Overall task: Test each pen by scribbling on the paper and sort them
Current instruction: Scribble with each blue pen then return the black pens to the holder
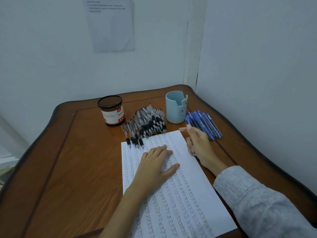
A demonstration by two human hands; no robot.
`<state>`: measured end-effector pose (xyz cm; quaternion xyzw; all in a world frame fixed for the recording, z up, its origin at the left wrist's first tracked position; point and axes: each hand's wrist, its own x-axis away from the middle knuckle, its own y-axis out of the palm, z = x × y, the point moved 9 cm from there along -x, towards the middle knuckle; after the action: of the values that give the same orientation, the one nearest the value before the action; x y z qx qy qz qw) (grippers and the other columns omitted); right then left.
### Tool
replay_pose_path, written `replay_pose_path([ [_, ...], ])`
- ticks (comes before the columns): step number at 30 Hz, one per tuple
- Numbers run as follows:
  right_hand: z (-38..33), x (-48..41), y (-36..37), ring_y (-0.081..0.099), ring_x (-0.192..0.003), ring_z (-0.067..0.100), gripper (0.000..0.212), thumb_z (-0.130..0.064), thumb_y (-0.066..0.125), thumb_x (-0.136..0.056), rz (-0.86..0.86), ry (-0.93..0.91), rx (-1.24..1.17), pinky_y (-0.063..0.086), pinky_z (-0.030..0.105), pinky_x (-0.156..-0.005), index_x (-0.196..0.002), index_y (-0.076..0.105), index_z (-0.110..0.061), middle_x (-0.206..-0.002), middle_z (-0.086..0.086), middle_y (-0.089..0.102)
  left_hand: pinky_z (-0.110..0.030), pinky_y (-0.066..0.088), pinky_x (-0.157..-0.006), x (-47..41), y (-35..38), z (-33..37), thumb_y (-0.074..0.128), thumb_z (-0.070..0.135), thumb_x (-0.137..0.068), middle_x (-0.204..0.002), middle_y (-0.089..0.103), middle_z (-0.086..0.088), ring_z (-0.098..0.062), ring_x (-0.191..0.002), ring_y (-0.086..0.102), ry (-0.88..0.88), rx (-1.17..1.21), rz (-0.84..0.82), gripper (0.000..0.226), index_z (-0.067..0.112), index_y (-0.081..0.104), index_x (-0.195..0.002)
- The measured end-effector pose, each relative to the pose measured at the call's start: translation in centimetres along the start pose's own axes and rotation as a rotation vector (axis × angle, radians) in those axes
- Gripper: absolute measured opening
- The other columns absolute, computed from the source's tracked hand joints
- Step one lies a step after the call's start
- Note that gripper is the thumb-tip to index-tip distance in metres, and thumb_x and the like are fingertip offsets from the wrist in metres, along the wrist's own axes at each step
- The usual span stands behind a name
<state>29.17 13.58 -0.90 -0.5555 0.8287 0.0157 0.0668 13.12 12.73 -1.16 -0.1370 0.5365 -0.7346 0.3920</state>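
Observation:
A white sheet of paper covered with rows of scribbles lies on the wooden table. My left hand rests flat on the paper with straight fingers. My right hand hovers at the paper's right edge, fingers curled round a blue pen whose upper end sticks up past the fingers. A heap of black-grip clear pens lies just beyond the paper's top edge. A row of blue pens lies to the right, behind my right hand.
A black mesh pen holder with a red-and-white label stands at the back left of the pens. A light blue cup stands between the two pen groups. Walls close off the table's far and right sides. A printed sheet hangs on the wall.

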Motion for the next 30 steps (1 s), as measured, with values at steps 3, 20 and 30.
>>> replay_pose_path([
  [3, -0.2, 0.2, 0.0, 0.034, -0.035, 0.008, 0.035, -0.032, 0.040, -0.101, 0.016, -0.027, 0.030, 0.029, 0.019, -0.038, -0.100, 0.064, -0.008, -0.046, 0.000, 0.044, -0.021, 0.012, -0.106, 0.0, 0.1, -0.1, 0.043, 0.059, -0.093, -0.150, 0.030, 0.017, 0.000, -0.136, 0.021, -0.007, 0.010, -0.004, 0.051, 0.034, 0.042, -0.138],
  [20, -0.7, 0.6, -1.3, 0.036, -0.032, 0.012, 0.028, -0.028, 0.046, -0.100, 0.113, -0.059, 0.068, 0.032, 0.016, -0.034, -0.093, 0.068, -0.011, -0.048, 0.012, 0.047, -0.022, 0.014, -0.106, 0.0, 0.0, -0.1, 0.043, 0.059, -0.093, -0.149, 0.033, 0.016, -0.002, -0.136, 0.023, 0.002, 0.012, -0.008, 0.051, 0.033, 0.043, -0.137],
  [30, -0.5, 0.6, -1.1, 0.036, -0.032, 0.009, 0.035, -0.033, 0.046, -0.099, 0.073, -0.004, 0.045, 0.033, 0.018, -0.035, -0.093, 0.068, -0.006, -0.045, 0.006, 0.046, -0.025, 0.014, -0.113, -0.1, 0.0, -0.6, 0.045, 0.060, -0.092, -0.153, 0.028, 0.011, -0.007, -0.140, 0.021, -0.050, 0.043, -0.006, 0.058, 0.029, 0.038, -0.140],
])
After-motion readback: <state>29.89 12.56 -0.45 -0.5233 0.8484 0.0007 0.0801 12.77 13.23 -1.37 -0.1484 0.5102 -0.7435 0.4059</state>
